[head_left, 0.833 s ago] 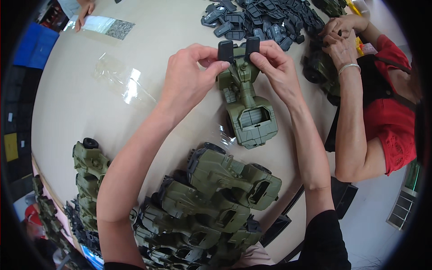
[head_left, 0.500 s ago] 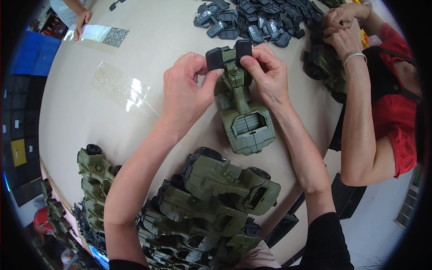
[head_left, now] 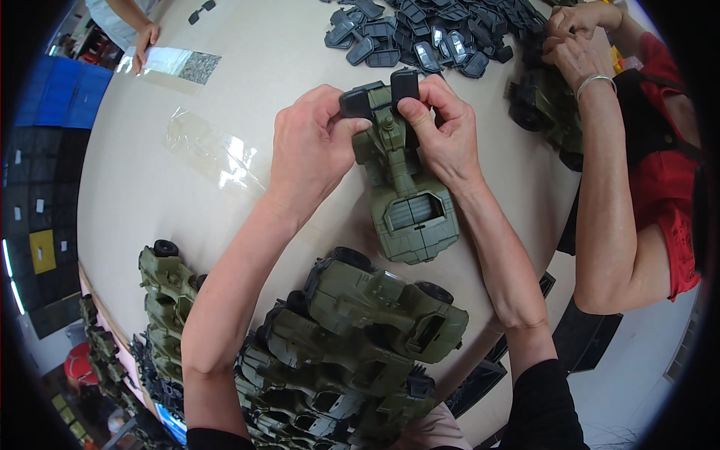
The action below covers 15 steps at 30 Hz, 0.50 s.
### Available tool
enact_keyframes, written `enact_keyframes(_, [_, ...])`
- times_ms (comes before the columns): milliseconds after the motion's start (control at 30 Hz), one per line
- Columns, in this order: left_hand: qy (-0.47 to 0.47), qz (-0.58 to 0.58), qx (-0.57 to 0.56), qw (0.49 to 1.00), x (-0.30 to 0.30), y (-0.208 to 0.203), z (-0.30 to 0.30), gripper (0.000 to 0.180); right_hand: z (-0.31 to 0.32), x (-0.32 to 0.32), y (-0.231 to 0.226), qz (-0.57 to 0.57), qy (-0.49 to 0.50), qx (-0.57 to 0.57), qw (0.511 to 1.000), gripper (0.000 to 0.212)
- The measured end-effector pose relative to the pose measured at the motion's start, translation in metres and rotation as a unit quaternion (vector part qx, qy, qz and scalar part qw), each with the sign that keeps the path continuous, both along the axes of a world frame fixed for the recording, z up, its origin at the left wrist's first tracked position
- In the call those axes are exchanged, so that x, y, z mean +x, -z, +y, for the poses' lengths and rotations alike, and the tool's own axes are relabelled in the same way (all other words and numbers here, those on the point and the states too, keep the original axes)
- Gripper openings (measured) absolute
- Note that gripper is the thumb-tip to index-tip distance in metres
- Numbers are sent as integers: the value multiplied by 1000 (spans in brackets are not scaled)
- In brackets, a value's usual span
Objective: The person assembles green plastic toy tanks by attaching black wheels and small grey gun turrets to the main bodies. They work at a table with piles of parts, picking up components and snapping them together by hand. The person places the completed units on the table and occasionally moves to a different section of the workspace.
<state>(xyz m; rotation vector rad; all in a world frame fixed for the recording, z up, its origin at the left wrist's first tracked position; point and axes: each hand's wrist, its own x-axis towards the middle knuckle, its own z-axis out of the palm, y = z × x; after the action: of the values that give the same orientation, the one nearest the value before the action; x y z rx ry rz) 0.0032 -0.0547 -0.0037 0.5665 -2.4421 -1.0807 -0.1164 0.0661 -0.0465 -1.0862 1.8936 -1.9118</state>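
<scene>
An olive-green toy military vehicle body lies on the table with its far end between my hands. At that end sits a black fender piece with two rounded pads, one on each side of the green body. My left hand pinches the left pad, thumb on its near edge. The thumb of my right hand presses the right pad, its fingers curled around the outer side. The pads' undersides and how they join the body are hidden.
Black fender pieces are heaped at the far side. Several green vehicle bodies are stacked near me, more at left. Clear tape lies on the table. A co-worker's hands handle another vehicle at right; another person's hand rests far left.
The whole view has shifted slightly. Both hands keep their grip on the black pads, which sit a little lower against the green body. The far-left hand has barely moved.
</scene>
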Motion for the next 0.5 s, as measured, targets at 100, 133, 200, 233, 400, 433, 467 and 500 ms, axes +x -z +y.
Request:
enact_keyframes(100, [-8, 7, -15, 1000, 0, 5, -1, 6, 0, 0, -2, -7, 1, 9, 1000, 12])
enact_keyframes(133, [-13, 6, -24, 1000, 0, 5, 1, 6, 1, 0, 1, -9, 1, -3, 1000, 12])
enact_keyframes(200, [-14, 9, -35, 999, 2, 5, 4, 8, 1, 0, 2, -10, -2, -17, 1000, 12])
enact_keyframes(233, [-9, 14, -37, 999, 3, 5, 4, 9, 2, 1, 2, -9, -5, -18, 1000, 13])
enact_keyframes(400, [1, 10, 9, 1000, 8, 2, 4, 13, 3, -5, 3, 14, -31, -20, 999, 16])
enact_keyframes(433, [6, 10, 35, 999, 8, 3, 2, 14, 4, -7, 6, 4, -41, -29, 999, 19])
enact_keyframes(467, [11, 11, 62, 998, 9, 4, 0, 15, 4, -9, 8, -6, -50, -39, 998, 22])
enact_keyframes(500, [17, 36, 113, 993, 10, 7, -3, 17, 4, -9, 11, -56, -44, -62, 996, 27])
